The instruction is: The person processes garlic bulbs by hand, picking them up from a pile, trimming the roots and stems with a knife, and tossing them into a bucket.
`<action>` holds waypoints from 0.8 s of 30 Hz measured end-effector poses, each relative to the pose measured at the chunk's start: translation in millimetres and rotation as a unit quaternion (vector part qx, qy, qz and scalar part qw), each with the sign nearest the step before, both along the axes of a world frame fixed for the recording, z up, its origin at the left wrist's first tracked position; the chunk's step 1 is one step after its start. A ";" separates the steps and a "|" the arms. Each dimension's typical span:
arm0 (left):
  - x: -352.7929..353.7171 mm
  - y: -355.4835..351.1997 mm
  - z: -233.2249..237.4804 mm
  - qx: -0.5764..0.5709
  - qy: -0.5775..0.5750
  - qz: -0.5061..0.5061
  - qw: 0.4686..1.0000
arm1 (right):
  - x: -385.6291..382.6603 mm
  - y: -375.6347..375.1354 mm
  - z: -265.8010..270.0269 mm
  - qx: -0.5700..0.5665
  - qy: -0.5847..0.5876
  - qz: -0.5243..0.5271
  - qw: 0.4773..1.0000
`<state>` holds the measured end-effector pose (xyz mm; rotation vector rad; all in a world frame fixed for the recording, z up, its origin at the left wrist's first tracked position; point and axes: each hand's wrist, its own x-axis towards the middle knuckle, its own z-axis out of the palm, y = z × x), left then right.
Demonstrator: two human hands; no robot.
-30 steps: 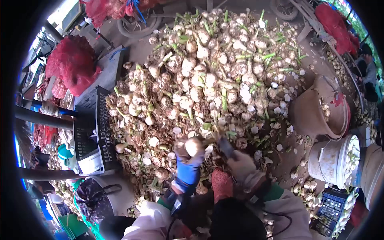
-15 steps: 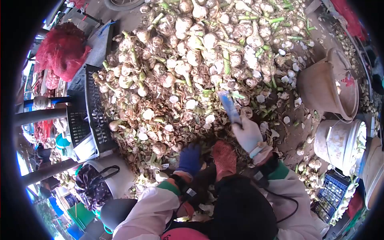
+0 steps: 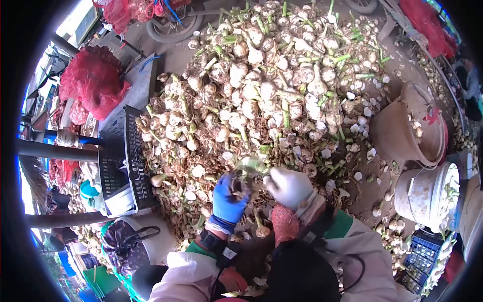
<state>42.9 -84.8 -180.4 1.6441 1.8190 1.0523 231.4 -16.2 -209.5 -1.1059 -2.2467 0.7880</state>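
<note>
My left hand [image 3: 227,201], in a blue glove, is closed around a brownish garlic bulb [image 3: 241,186], partly hidden by the fingers. Beside it my right hand [image 3: 289,187], in a white glove, is closed with its fingertips pointing at the bulb. A greenish-grey smear [image 3: 251,163] lies between the two hands; motion blurs whether it is a stem or a blade. Both hands are above the near edge of a large garlic heap [image 3: 256,95], where bulbs still have stems and roots. One loose bulb with its stem [image 3: 262,230] lies between my forearms.
On the left stand a black crate [image 3: 138,156] and a red mesh sack [image 3: 90,80]. A brown bucket [image 3: 397,128], a white bucket [image 3: 422,194] and a blue crate [image 3: 422,261] are at the right. My red-covered foot [image 3: 285,221] is just below my right hand.
My left hand has risen from beside my foot and now holds a bulb. My right hand has moved left to meet it; the flat blue-and-silver tool it held no longer shows clearly. The view has shifted.
</note>
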 end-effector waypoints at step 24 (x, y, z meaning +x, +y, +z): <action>28.5 13.6 -42.3 -0.197 -0.423 0.039 0.884 | 24.0 30.1 6.0 0.108 -0.063 -0.183 0.975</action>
